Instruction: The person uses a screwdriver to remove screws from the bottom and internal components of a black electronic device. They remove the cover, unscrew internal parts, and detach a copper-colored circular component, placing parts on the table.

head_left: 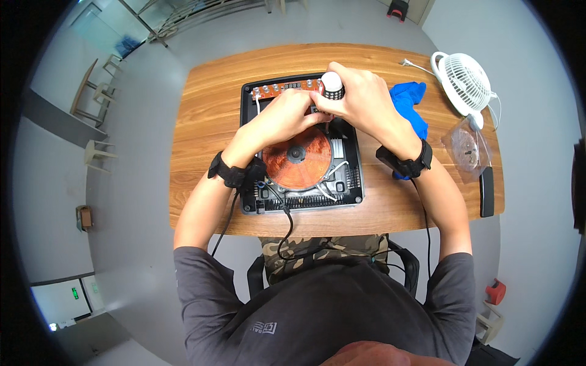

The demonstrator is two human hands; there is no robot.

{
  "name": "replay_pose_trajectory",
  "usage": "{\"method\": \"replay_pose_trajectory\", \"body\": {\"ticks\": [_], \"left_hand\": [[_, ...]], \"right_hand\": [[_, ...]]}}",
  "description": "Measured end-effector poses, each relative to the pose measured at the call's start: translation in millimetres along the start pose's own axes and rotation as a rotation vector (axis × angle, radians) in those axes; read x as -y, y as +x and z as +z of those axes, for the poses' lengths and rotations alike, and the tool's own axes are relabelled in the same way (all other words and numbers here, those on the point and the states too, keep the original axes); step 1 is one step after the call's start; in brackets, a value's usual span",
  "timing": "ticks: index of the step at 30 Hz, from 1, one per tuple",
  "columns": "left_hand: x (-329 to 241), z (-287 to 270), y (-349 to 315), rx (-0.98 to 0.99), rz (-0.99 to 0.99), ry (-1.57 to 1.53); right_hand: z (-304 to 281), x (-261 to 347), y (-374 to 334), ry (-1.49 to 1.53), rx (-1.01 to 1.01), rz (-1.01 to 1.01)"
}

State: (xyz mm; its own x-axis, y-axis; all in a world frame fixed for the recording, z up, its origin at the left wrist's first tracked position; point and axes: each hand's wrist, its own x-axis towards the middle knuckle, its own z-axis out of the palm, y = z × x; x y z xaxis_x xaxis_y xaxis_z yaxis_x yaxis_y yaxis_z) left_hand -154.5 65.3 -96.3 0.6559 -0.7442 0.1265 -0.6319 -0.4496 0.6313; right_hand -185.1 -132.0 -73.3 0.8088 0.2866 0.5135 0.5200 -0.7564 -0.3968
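An opened induction cooker (359, 199) lies on the table with its round copper coil (297, 160) exposed. Along its far edge runs an orange circuit board (267, 91), partly covered by my hands. My right hand (365, 97) is closed round the white-and-black handle of a screwdriver (332, 82), which stands nearly upright over the far right part of the cooker. My left hand (292, 113) is closed too, its fingertips pinched at the lower part of the screwdriver. The tip of the tool and what it touches are hard to make out.
A blue cloth (408, 100) lies right of the cooker. Farther right are a white fan (465, 79), a clear plastic bag (469, 149) with small parts and a dark flat bar (486, 192). Black cables (289, 227) hang from my wrist straps over the table's near edge.
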Motion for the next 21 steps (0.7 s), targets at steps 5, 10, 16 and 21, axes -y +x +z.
{"method": "replay_pose_trajectory", "body": {"ticks": [5,10,16,21], "left_hand": [[-1,2,0,-0.057,0.03,-0.019],[-2,2,-3,-0.073,0.036,0.016],[-2,7,-5,-0.111,0.053,0.063],[-4,8,-6,-0.121,0.063,0.089]], "right_hand": [[-6,4,0,0.001,0.038,0.025],[-10,9,1,0.016,0.068,0.02],[-12,12,-2,0.018,0.078,0.047],[-15,14,-3,0.012,0.1,0.057]]}}
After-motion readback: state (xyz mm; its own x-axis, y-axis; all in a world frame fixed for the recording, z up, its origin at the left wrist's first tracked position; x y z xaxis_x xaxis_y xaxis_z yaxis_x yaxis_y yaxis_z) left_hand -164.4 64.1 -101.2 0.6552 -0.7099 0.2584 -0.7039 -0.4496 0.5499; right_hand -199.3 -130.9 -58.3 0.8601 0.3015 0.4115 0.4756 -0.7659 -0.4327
